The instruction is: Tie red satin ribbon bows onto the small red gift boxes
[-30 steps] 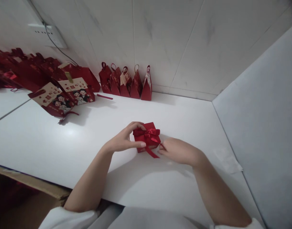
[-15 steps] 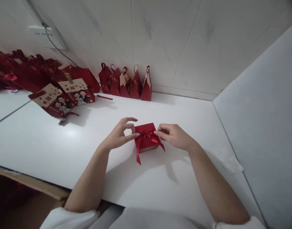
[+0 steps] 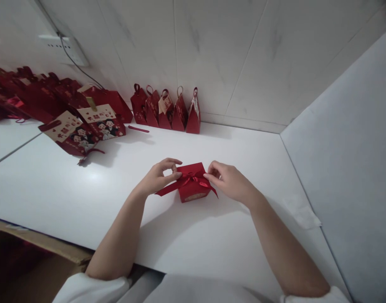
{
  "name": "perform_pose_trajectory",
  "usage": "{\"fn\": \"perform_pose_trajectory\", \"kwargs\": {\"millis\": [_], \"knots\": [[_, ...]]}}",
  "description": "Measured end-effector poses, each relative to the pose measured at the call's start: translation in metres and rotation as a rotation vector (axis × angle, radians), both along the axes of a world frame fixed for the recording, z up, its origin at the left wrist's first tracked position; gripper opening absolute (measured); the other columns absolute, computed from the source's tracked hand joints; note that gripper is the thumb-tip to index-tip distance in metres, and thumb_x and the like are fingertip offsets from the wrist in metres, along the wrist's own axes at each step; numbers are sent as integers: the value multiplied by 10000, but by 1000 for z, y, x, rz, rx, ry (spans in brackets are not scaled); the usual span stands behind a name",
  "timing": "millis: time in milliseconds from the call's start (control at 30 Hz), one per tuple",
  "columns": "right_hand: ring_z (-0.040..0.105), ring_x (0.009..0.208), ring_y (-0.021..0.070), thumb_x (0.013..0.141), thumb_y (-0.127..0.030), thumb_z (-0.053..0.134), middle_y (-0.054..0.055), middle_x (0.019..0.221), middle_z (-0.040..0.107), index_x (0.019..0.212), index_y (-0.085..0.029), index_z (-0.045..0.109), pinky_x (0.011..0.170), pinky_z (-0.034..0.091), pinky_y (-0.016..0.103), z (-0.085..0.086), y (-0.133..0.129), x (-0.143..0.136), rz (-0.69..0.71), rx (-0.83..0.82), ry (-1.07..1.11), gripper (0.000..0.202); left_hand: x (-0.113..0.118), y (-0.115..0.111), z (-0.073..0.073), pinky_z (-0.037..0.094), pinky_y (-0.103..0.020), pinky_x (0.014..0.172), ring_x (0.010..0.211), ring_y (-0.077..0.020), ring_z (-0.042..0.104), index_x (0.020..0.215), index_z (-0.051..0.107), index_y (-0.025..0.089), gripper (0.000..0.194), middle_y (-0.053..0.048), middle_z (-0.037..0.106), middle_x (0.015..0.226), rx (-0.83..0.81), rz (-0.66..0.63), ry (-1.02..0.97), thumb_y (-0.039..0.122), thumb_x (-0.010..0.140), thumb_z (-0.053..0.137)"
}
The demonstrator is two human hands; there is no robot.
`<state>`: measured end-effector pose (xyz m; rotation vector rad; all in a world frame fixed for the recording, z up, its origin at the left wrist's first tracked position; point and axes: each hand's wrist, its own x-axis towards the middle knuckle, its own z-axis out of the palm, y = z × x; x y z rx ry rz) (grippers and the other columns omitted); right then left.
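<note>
A small red gift box (image 3: pixel 193 195) stands on the white table in front of me, with a shiny red ribbon (image 3: pixel 195 179) tied in a bow on it. My left hand (image 3: pixel 161 176) pinches the bow's left loop between thumb and finger at the box's left side. At the right side, my right hand (image 3: pixel 222 179) has thumb and fingertips closed on the right loop. One ribbon tail points out to the left under my left hand; the other hangs down at the right.
Several red handled gift boxes (image 3: pixel 166 111) line the wall. Two printed boxes (image 3: pixel 101 122) and a crowd of red bags (image 3: pixel 31 94) stand at left. A loose ribbon strip (image 3: pixel 138 128) lies behind. White tissue (image 3: pixel 303 214) rests by the right-hand panel (image 3: pixel 353 147).
The left ribbon tail has swung from hanging down over the box front to pointing out left. Both hands have shifted only slightly, still at the bow's loops.
</note>
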<state>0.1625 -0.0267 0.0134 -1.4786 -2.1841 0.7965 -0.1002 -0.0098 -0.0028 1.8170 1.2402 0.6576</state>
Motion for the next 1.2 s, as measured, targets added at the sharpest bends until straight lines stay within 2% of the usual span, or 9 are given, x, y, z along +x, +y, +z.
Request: {"fn": "perform_pose_trajectory", "kwargs": {"millis": [100,167,267,433,600,833,933,1033,1200], "knots": [[574,797,184,976,-290,460,72,916,650,914,-182,586,723,442,324,0,-12,-17,-11,453,-57,178,1,1,-3,431,-517,1040,1137,-286,590,681,569,177,360,-97,596,1287,-24,9,-62,494,844,618],[595,880,211,984,-275,459,86,920,673,864,-176,627,792,464,359,-5,-23,-34,153,670,-76,229,2,1,-5,431,-495,1048,1115,-265,601,671,553,174,350,-96,619,1238,-41,2,-111,471,839,632],[543,1191,256,984,-330,487,108,1266,636,830,-177,664,1040,417,464,-18,-40,-58,398,827,-117,280,2,2,-5,467,-447,1003,1042,-231,622,671,526,177,335,-83,658,1137,-76,-11,-177,442,844,638],[451,1334,277,989,-197,450,157,1387,568,1212,-103,620,1148,326,595,-32,-54,-75,372,938,-343,296,2,3,-5,503,-378,900,939,-197,626,691,512,176,333,-72,677,1064,-100,14,-219,437,849,645],[386,1398,317,970,-174,464,189,1460,490,1183,-88,638,1153,311,631,-36,-58,-78,284,915,-389,288,4,3,-5,512,-323,790,867,-181,624,761,571,175,341,-66,675,1058,-172,17,-241,496,872,596],[502,1318,248,964,-108,440,109,1277,664,1217,-137,633,1187,230,615,-31,-53,-66,418,788,-157,319,4,5,-8,499,-357,908,975,-203,616,739,568,166,347,-81,658,1103,-86,56,-223,486,869,602],[646,1098,188,968,-112,449,51,1085,745,1056,-175,700,1144,353,496,-20,-50,-53,526,648,-23,274,3,5,-11,502,-375,920,1007,-211,611,757,581,169,336,-93,649,1143,-68,58,-212,482,878,592],[673,954,162,958,-94,463,34,994,756,976,-174,711,966,488,371,-10,-47,-41,596,499,16,262,1,7,-14,499,-389,927,1043,-218,604,757,579,171,326,-97,638,1188,-41,68,-181,471,883,587],[660,894,175,963,-118,477,44,893,744,959,-180,716,875,487,361,3,-44,-29,646,380,-37,247,1,7,-16,470,-437,988,1135,-235,582,748,548,174,298,-99,623,1206,54,98,-118,431,894,580]]}}
